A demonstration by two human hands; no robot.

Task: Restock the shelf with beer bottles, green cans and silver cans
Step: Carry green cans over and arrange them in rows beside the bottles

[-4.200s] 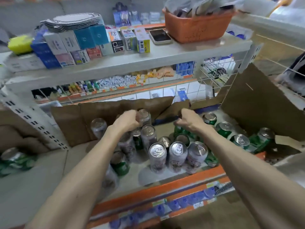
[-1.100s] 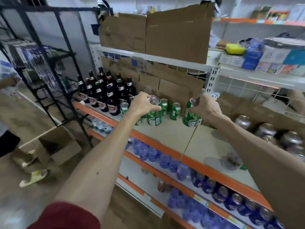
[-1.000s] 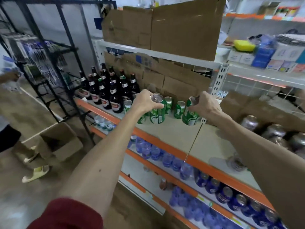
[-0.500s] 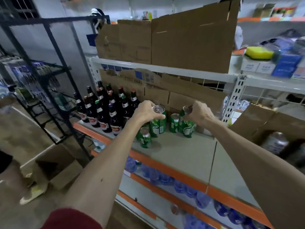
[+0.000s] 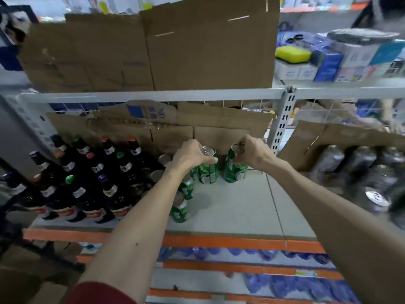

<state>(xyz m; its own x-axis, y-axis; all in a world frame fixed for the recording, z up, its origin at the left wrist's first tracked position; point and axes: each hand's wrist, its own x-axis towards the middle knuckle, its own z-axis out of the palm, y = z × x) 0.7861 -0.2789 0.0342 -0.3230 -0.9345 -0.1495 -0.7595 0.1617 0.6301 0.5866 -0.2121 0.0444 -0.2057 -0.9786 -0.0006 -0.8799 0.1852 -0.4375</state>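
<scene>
Both hands are gripping tops, likely to set cans upright: left hand (image 5: 192, 154) fingers curling round the left can (image 5: 208, 173), right hand (image 5: 255, 154) fingers round the right can (image 5: 235, 172), near the back edge of the shelf (image 5: 236, 207).

Two hands are each gripping a green can: left hand (image 5: 191, 155) and right hand (image 5: 254, 153), standing them on a shelf (image 5: 236, 207) beside beer bottles (image 5: 87, 178).

Green cans (image 5: 208, 173) stand on the shelf (image 5: 236, 213), dark beer bottles (image 5: 87, 172) at left, blurred silver cans (image 5: 355, 163) at right.
</scene>
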